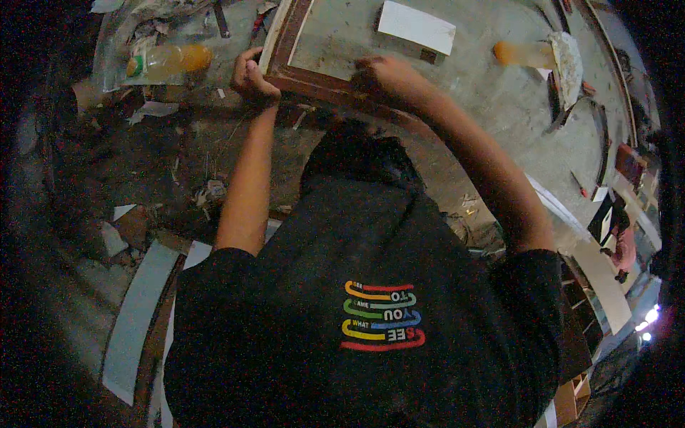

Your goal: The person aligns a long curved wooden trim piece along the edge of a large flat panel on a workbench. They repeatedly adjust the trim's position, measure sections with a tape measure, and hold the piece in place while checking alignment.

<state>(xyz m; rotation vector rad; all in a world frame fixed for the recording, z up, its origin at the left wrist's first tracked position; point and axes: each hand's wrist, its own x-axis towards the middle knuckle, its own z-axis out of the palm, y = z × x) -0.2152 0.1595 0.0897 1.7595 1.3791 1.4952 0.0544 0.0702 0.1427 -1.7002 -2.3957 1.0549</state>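
Observation:
A brown frame, probably wooden, with pale edge strips [314, 80] lies on the grey work surface in front of me. My left hand [255, 82] is closed around its near left corner, the thumb turned up. Over the frame's near bar is my right hand [389, 80], fingers curled in and slightly blurred. Whatever the right fingers hold, if anything, is too dark and small to make out. Beyond the right hand lies a white rectangular board [417, 27], with a small brown block [428, 55] at its near edge.
An orange-yellow bottle with a green end [171, 61] lies at the left, another orange-ended container [521, 54] at the right beside a crumpled pale bag [566, 71]. A thin tool with a red end [579, 184] lies farther right. Pale strips [143, 321] and scraps litter the lower left.

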